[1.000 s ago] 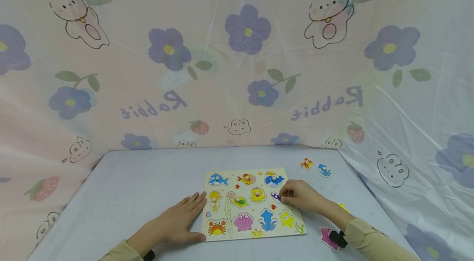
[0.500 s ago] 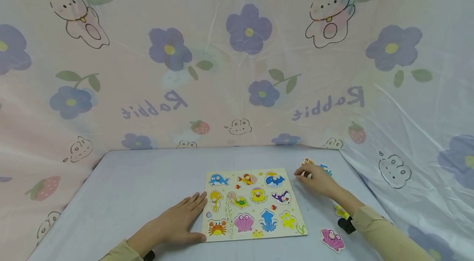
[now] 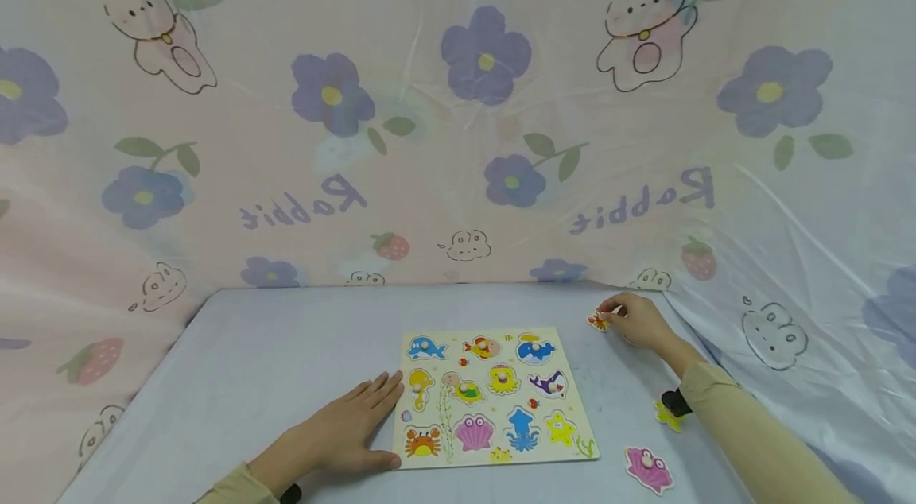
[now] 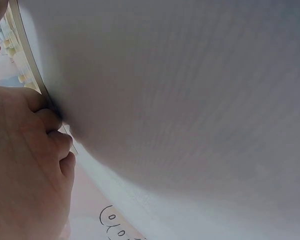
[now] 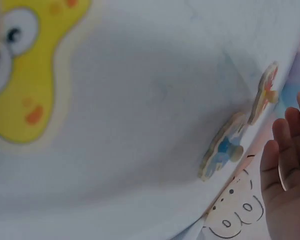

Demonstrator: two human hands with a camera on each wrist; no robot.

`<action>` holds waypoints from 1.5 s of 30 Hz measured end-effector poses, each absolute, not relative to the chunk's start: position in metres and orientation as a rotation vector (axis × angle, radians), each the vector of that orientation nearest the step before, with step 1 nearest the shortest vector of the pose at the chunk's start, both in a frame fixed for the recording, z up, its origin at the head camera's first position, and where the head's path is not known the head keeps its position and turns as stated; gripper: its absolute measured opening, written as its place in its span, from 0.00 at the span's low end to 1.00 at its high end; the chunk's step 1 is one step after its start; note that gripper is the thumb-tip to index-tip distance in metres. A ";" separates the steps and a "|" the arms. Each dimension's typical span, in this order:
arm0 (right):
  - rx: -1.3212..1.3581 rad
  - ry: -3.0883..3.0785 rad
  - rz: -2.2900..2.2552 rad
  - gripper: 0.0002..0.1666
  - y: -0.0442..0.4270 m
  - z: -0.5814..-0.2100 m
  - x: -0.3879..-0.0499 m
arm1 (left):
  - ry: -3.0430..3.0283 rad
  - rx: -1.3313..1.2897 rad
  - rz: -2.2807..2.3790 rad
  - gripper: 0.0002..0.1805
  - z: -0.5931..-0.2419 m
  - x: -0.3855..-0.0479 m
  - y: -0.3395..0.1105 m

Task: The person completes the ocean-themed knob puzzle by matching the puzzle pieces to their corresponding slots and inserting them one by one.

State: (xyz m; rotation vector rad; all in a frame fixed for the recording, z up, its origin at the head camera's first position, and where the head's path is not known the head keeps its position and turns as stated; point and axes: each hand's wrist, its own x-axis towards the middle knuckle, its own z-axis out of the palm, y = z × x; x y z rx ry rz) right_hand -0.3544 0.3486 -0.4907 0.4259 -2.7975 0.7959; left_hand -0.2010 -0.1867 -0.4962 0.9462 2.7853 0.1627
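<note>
My left hand (image 3: 339, 432) rests flat on the table, fingertips and thumb against the left edge of a wooden knob puzzle board (image 3: 554, 452). At the table's back right, my right hand (image 3: 642, 321) reaches over a loose orange crab piece (image 3: 595, 320). In the right wrist view its fingers (image 5: 289, 155) are loosely bent, a gap short of the crab piece's knob. A blue squid piece (image 5: 223, 147) lies beside the crab there; the hand hides it in the head view. Knobbed pieces such as the whale (image 3: 535, 350) and octopus (image 3: 504, 379) sit in the board.
Nearer me on the right lie a yellow starfish piece (image 3: 669, 416), partly covered by the wrist strap, and a pink shell piece (image 3: 649, 470). The board shows knobless pictures of a crab (image 3: 423, 442), shell, squid and starfish. A printed curtain (image 3: 401, 186) hangs behind the table.
My right hand has left the purple whale-like piece, now lying in its slot, and moved back and right to the loose crab piece. My left hand stays at the board's edge.
</note>
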 end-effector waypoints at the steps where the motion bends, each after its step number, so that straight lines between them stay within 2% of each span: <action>1: 0.419 -2.803 0.792 0.07 0.350 -0.491 -0.357 | 2.785 0.945 0.164 0.60 -0.496 -0.201 -0.187; 15: 0.378 -2.934 0.790 0.07 0.356 -0.506 -0.377 | 2.782 0.936 0.162 0.61 -0.495 -0.202 -0.186; 26: 0.399 -2.907 0.797 0.07 0.356 -0.508 -0.376 | 2.787 0.936 0.155 0.61 -0.495 -0.202 -0.186; 37: 0.435 -2.837 0.762 0.06 0.352 -0.500 -0.364 | 2.785 0.939 0.143 0.61 -0.496 -0.202 -0.185; 45: 0.519 -2.753 0.859 0.07 0.330 -0.486 -0.343 | 2.785 0.941 0.129 0.62 -0.498 -0.202 -0.185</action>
